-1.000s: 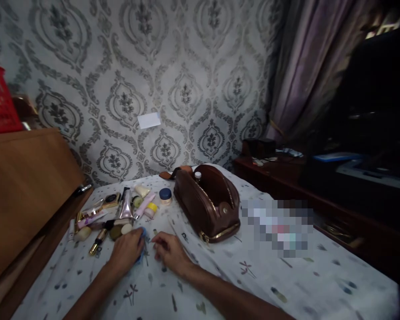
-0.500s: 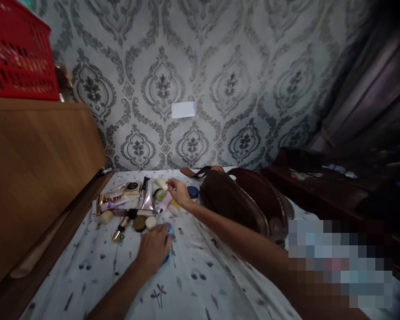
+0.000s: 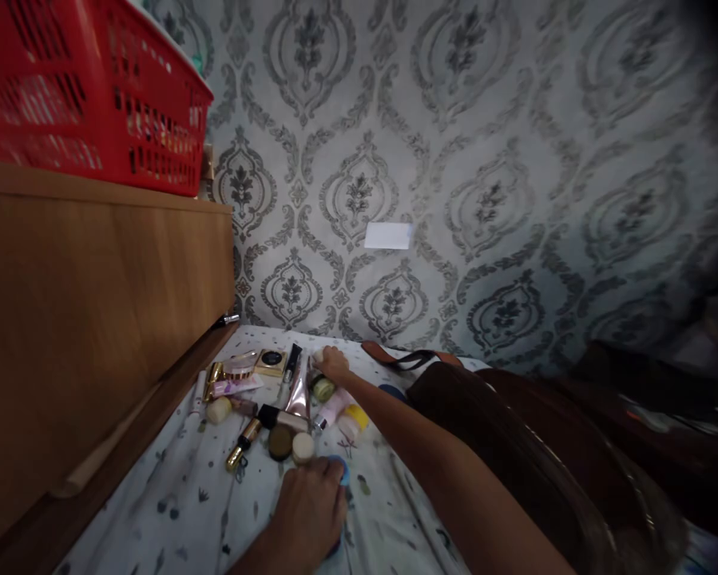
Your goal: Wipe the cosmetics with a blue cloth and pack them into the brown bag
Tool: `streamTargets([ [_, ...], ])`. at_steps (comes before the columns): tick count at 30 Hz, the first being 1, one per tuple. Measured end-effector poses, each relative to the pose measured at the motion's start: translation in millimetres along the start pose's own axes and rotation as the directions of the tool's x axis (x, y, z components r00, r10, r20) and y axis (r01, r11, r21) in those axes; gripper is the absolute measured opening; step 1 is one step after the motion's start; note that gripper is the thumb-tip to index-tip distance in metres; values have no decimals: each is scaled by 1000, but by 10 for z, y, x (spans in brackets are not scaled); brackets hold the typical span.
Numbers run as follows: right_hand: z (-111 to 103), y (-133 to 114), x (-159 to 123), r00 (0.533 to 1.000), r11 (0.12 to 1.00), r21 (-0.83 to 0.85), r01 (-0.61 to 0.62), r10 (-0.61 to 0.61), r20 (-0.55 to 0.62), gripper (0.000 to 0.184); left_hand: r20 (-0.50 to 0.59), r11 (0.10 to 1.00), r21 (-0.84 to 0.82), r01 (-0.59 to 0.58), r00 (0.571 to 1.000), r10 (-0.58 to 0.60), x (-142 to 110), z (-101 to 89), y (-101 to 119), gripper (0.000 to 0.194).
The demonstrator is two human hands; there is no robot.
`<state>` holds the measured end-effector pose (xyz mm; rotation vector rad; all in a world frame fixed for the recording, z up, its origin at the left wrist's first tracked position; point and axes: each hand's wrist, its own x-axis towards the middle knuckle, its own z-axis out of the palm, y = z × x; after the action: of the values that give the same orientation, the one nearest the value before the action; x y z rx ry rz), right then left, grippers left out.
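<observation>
Blue item (image 3: 343, 471), just one, sits in the left hand (image 3: 311, 501) near two jars (image 3: 280, 442).

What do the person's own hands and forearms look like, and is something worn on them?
The left hand and right hand are bare, without gloves. The left forearm and right forearm show no sleeve, watch or bracelet. No ring is visible, but some fingers are hidden. The nails are too unclear to describe.
</observation>
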<state>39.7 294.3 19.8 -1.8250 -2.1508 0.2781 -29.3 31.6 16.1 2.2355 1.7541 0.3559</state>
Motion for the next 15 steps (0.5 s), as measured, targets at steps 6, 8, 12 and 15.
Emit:
streamTargets([
  [6, 23, 1, 73, 1000, 1000, 18, -1, 1, -25, 34, -24, 1000, -4, -23, 999, 23, -2, 12, -39, 32],
  [8, -19, 7, 77, 998, 998, 54, 38, -36, -48, 33, -36, 999, -5, -42, 998, 42, -8, 15, -51, 31],
  [12, -150, 29, 2, 986, 977, 156, 143, -128, -104, 34, -59, 998, -10, -62, 996, 61, -18, 17, -82, 29],
  [15, -249, 40, -151, 973, 943, 256, 213, -179, -147, 40, -112, 994, -62, -84, 991, 77, -16, 37, -133, 25],
])
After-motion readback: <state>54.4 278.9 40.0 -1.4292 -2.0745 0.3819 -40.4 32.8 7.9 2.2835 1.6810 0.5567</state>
